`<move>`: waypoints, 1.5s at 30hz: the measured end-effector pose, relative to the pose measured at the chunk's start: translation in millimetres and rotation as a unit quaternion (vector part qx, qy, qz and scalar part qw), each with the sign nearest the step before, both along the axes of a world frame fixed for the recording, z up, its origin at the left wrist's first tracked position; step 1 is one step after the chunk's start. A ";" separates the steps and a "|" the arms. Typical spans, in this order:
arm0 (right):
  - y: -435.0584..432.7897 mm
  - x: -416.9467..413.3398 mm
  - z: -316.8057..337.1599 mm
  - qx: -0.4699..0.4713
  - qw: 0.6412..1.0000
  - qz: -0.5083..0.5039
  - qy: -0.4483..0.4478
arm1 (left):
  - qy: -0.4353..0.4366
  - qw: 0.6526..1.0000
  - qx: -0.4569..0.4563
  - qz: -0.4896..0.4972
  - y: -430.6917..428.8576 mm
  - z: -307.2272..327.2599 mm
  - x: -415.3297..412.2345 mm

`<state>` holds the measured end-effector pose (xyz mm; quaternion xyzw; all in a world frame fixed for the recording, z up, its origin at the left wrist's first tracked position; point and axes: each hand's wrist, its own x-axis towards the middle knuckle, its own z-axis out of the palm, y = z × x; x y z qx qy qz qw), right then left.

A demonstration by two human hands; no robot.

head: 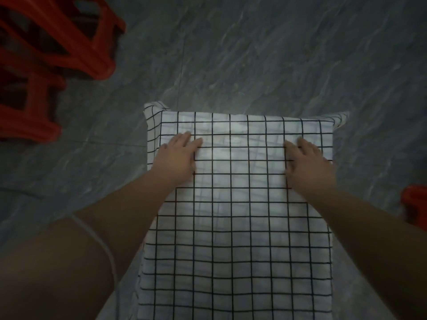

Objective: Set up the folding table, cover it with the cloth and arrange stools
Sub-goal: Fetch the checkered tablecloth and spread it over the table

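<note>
A white cloth (pixel 240 227) ruled with a black grid lies spread over the worktop, which is hidden beneath it. The cloth fills the middle of the view from the centre down to 6 o'clock, where it runs out of frame. Its far edge lies straight across, and its two far corners, at 11 and 1 o'clock of the cloth, stick out a little past the edge and droop. Both hands rest palm down on the far part of the cloth. The left hand (pixel 179 158) lies toward the cloth's 10 o'clock side, near its left edge, and the right hand (pixel 308 165) toward its 2 o'clock side, near its right edge. They are well apart. The fingers of each are straight and slightly spread, flat against the fabric, and neither hand grips anything. A thin pale cord (pixel 101 245) runs across the left arm at 7 o'clock. Red plastic stools (pixel 46 54) stand on the grey marbled floor (pixel 254 54) at 10 o'clock, well apart from the cloth and cut off by the frame; how many there are cannot be told. Another red object (pixel 414 204) shows at the frame's edge at 3 o'clock, too little of it visible to identify.
</note>
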<state>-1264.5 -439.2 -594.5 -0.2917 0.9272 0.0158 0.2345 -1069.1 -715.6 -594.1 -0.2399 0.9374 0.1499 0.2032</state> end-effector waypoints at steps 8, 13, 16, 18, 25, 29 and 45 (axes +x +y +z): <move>14.0 -15.8 -7.0 -0.017 0.994 -0.103 -0.037 | 0.000 0.980 0.067 0.189 -17.9 3.2 31.6; 12.4 -12.8 -7.9 -0.034 0.993 -0.107 -0.035 | 0.045 0.968 0.114 0.220 -19.3 -0.9 33.7; 15.0 -13.2 -4.0 -0.035 0.995 -0.093 -0.021 | 0.046 0.966 0.116 0.228 -17.7 -1.9 32.0; 15.3 -10.4 4.9 -0.024 0.997 -0.078 -0.007 | 0.025 0.970 0.101 0.221 -14.8 3.2 32.0; 3.9 31.1 75.3 -0.104 0.994 -0.040 0.007 | 0.010 0.988 0.083 0.128 6.4 67.2 45.8; -3.2 68.4 148.8 -0.132 0.991 -0.021 0.011 | 0.034 0.995 0.067 0.072 26.4 139.7 58.7; 66.8 259.0 443.4 -0.184 0.983 -0.024 0.014 | 0.127 0.990 0.013 0.058 155.9 416.8 196.7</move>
